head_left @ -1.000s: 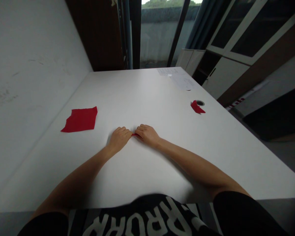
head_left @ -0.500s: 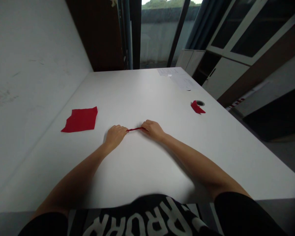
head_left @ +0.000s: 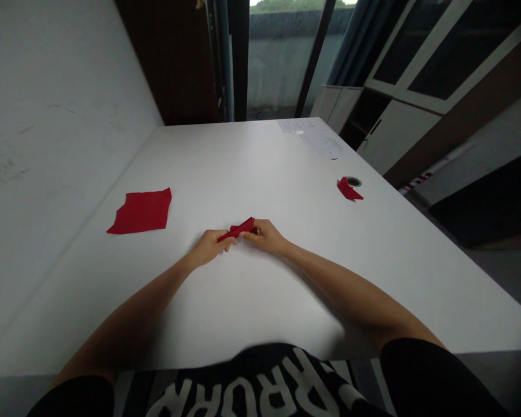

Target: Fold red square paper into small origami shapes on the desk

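Note:
Both my hands meet near the middle of the white table (head_left: 252,168). My left hand (head_left: 209,245) pinches the near end of a small folded red paper (head_left: 238,228), and my right hand (head_left: 267,236) grips its other end. The paper is folded into a narrow strip that tilts up off the tabletop between my fingers. Both hands are closed on it.
A flat red paper sheet (head_left: 141,211) lies to the left near the wall. A small folded red piece (head_left: 348,190) rests at the right beside a round cable hole (head_left: 353,181). White printed papers (head_left: 316,139) lie at the far end. The table's right edge drops to the floor.
The hands pulled apart with the red paper stretched flat between them, then came together again; the paper is now lifted and tilted off the table.

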`<action>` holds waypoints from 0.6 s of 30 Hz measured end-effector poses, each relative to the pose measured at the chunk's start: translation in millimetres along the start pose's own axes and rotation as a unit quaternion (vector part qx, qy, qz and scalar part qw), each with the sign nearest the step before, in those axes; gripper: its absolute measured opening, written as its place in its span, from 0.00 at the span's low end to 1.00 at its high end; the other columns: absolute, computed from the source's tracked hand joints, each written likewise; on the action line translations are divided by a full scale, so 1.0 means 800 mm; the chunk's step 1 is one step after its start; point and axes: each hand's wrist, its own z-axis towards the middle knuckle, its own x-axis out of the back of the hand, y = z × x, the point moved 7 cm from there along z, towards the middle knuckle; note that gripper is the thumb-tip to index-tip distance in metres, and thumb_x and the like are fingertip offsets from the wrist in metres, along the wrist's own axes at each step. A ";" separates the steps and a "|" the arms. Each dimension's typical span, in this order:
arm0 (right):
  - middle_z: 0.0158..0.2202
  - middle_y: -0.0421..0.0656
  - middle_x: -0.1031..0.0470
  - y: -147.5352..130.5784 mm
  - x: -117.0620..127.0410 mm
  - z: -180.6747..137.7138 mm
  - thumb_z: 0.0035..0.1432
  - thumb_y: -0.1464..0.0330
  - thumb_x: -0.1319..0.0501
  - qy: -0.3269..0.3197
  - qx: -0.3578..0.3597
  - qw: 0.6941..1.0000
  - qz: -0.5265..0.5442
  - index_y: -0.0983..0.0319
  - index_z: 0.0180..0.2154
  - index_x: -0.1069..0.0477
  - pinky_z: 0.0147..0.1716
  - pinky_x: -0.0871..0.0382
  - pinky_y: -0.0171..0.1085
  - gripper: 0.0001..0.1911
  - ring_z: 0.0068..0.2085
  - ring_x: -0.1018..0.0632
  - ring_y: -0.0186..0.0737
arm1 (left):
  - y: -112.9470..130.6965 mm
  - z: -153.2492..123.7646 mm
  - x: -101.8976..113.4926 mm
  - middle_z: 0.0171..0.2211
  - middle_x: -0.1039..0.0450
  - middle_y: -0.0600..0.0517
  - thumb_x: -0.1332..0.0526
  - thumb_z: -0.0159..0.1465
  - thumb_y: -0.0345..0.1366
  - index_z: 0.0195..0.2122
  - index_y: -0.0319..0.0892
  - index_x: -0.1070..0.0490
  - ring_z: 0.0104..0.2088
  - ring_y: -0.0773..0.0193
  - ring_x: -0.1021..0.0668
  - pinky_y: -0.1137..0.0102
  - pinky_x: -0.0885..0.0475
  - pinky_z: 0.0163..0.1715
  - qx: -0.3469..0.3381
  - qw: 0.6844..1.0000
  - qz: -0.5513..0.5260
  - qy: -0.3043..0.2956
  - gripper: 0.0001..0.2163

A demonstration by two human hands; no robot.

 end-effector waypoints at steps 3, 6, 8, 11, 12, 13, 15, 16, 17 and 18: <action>0.24 0.37 0.32 -0.007 -0.007 -0.003 0.67 0.52 0.44 -0.018 0.007 0.999 0.031 0.63 0.32 0.24 0.26 0.44 0.32 0.24 0.26 0.36 0.30 | 0.003 -0.003 -0.012 0.23 0.30 0.55 0.41 0.66 0.46 0.37 0.40 0.22 0.23 0.69 0.32 0.73 0.39 0.25 0.004 0.997 -0.044 -0.059 0.14; 0.20 0.36 0.41 -0.005 -0.008 -0.004 0.69 0.49 0.50 -0.012 -0.006 1.000 0.027 0.63 0.24 0.31 0.24 0.48 0.33 0.30 0.23 0.41 0.30 | 0.006 -0.005 -0.015 0.23 0.31 0.56 0.39 0.65 0.45 0.36 0.40 0.23 0.23 0.70 0.32 0.73 0.39 0.25 0.010 0.994 -0.067 -0.087 0.13; 0.19 0.35 0.45 -0.001 -0.007 -0.004 0.69 0.48 0.52 0.001 -0.023 1.000 0.019 0.62 0.21 0.37 0.24 0.50 0.33 0.31 0.23 0.43 0.29 | 0.006 -0.005 -0.016 0.22 0.32 0.56 0.39 0.65 0.45 0.36 0.39 0.23 0.23 0.70 0.33 0.74 0.39 0.25 0.018 0.992 -0.077 -0.102 0.13; 0.20 0.36 0.42 0.004 -0.006 -0.003 0.69 0.47 0.52 0.014 -0.036 0.999 0.028 0.62 0.22 0.38 0.25 0.47 0.33 0.31 0.23 0.41 0.30 | 0.007 -0.006 -0.019 0.21 0.32 0.56 0.39 0.66 0.45 0.37 0.38 0.24 0.22 0.71 0.33 0.74 0.40 0.24 0.029 0.987 -0.088 -0.133 0.14; 0.21 0.36 0.40 0.005 -0.005 -0.003 0.69 0.47 0.51 0.017 -0.033 0.999 0.037 0.62 0.22 0.38 0.26 0.46 0.33 0.30 0.24 0.40 0.30 | 0.008 -0.007 -0.020 0.21 0.32 0.56 0.40 0.66 0.46 0.37 0.38 0.24 0.22 0.71 0.33 0.74 0.39 0.25 0.031 0.985 -0.090 -0.143 0.14; 0.22 0.37 0.39 0.004 -0.004 -0.002 0.69 0.48 0.51 0.020 -0.029 0.998 0.047 0.62 0.23 0.37 0.26 0.45 0.33 0.30 0.24 0.38 0.30 | 0.010 -0.008 -0.021 0.21 0.32 0.56 0.40 0.67 0.46 0.38 0.38 0.24 0.22 0.71 0.33 0.74 0.39 0.25 0.031 0.983 -0.093 -0.153 0.15; 0.23 0.37 0.38 0.003 -0.003 -0.001 0.69 0.48 0.51 0.025 -0.024 0.998 0.058 0.62 0.23 0.38 0.27 0.44 0.33 0.29 0.25 0.38 0.30 | 0.014 -0.008 -0.022 0.21 0.31 0.56 0.41 0.68 0.47 0.38 0.37 0.24 0.22 0.71 0.32 0.74 0.38 0.26 0.031 0.979 -0.102 -0.172 0.16; 0.23 0.37 0.39 0.004 -0.003 -0.001 0.69 0.48 0.51 0.029 -0.026 0.997 0.059 0.62 0.23 0.39 0.27 0.44 0.33 0.29 0.25 0.38 0.30 | 0.016 -0.009 -0.023 0.21 0.30 0.55 0.42 0.68 0.48 0.38 0.37 0.25 0.22 0.70 0.31 0.74 0.37 0.26 0.030 0.977 -0.108 -0.180 0.17; 0.22 0.36 0.40 0.005 -0.002 -0.001 0.69 0.48 0.52 0.036 -0.032 0.997 0.058 0.61 0.23 0.39 0.27 0.45 0.33 0.30 0.25 0.39 0.30 | 0.018 -0.009 -0.023 0.21 0.29 0.54 0.42 0.68 0.49 0.38 0.37 0.25 0.22 0.70 0.30 0.74 0.37 0.26 0.030 0.975 -0.114 -0.188 0.18; 0.22 0.36 0.41 0.007 -0.001 -0.001 0.69 0.47 0.52 0.045 -0.040 0.997 0.054 0.61 0.22 0.39 0.27 0.45 0.33 0.30 0.25 0.39 0.30 | 0.018 -0.008 -0.023 0.21 0.29 0.54 0.43 0.69 0.49 0.38 0.37 0.25 0.22 0.70 0.29 0.73 0.36 0.26 0.030 0.973 -0.120 -0.196 0.18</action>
